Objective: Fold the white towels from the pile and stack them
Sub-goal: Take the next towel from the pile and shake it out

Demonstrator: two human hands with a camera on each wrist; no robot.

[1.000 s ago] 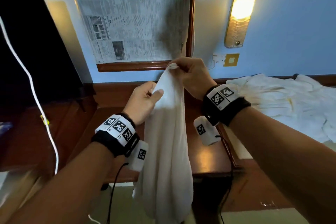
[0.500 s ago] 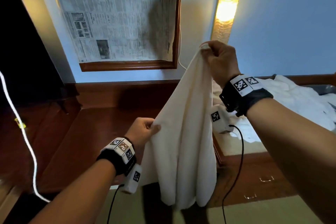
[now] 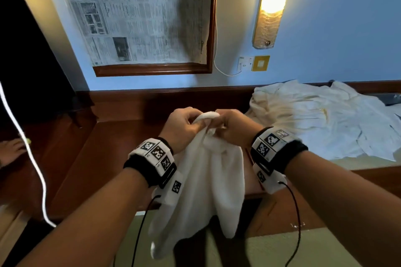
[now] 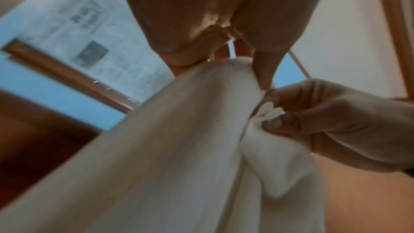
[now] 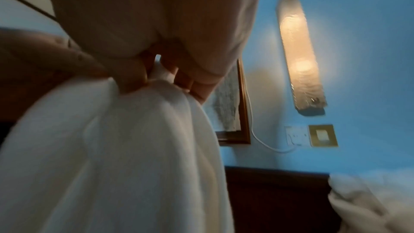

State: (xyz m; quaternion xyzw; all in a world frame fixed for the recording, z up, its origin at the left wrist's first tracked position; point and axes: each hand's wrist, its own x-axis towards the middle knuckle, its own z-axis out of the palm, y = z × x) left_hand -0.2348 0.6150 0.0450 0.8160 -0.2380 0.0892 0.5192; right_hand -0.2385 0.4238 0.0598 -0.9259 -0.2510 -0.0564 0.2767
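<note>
A white towel point(image 3: 204, 182) hangs in the air between my wrists, over the front of the brown wooden desk point(image 3: 121, 136). My left hand point(image 3: 184, 128) and my right hand point(image 3: 233, 127) are side by side, both pinching its bunched top edge. In the left wrist view the towel point(image 4: 174, 148) drapes down from my left fingers point(image 4: 264, 70), with my right hand point(image 4: 318, 121) pinching a fold beside them. In the right wrist view my right fingers point(image 5: 134, 75) grip the gathered cloth point(image 5: 134, 148). The pile of white towels point(image 3: 321, 119) lies to the right.
A framed newspaper point(image 3: 141, 17) and a lit wall lamp point(image 3: 271, 4) hang on the blue wall. A white cable point(image 3: 30, 156) runs down the left side. A wall socket and switch point(image 3: 253, 64) sit above the pile. Green floor point(image 3: 282, 249) lies below.
My right hand came down from head height and my left hand rose, so both now meet at the towel's top edge. The towel hangs shorter and more bunched.
</note>
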